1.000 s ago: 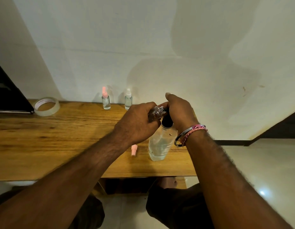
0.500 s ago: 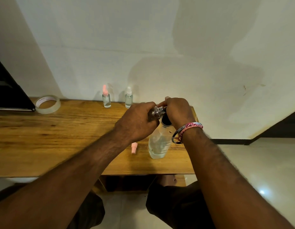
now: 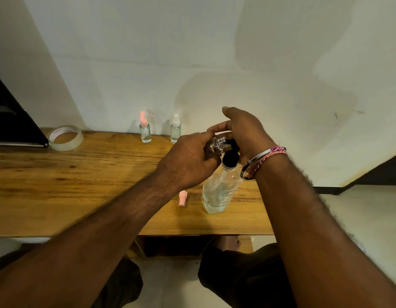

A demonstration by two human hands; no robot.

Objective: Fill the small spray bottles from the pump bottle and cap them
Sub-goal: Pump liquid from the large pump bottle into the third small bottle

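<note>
Item: filling in progress. The left hand [image 3: 188, 163] grips a small clear uncapped spray bottle [image 3: 217, 146], tilted with its open neck at the spout of the large clear pump bottle with black pump head [image 3: 219, 190].

Right hand [image 3: 241, 132]: against half a second ago it has risen off the pump head; fingers now loosely spread above it, thumb toward the small bottle, holding nothing that can be made out. Judged: one pump stroke released, another likely due; fill level of the small bottle cannot be told.

Loose pink spray cap [image 3: 183, 198]: lying on the surface just left of the pump bottle, apparently awaiting this bottle.

Capped: a small clear bottle with pink cap [image 3: 145, 131] and a small clear bottle with white cap [image 3: 175, 130], upright at the back edge.

Surface: brown wood-grain desktop [image 3: 70, 185]; a roll of clear tape [image 3: 65, 137] far left, beside a dark flat object [image 3: 12, 121].

Room: pale stained wall [image 3: 214, 52], light glossy floor [image 3: 370, 207].
</note>
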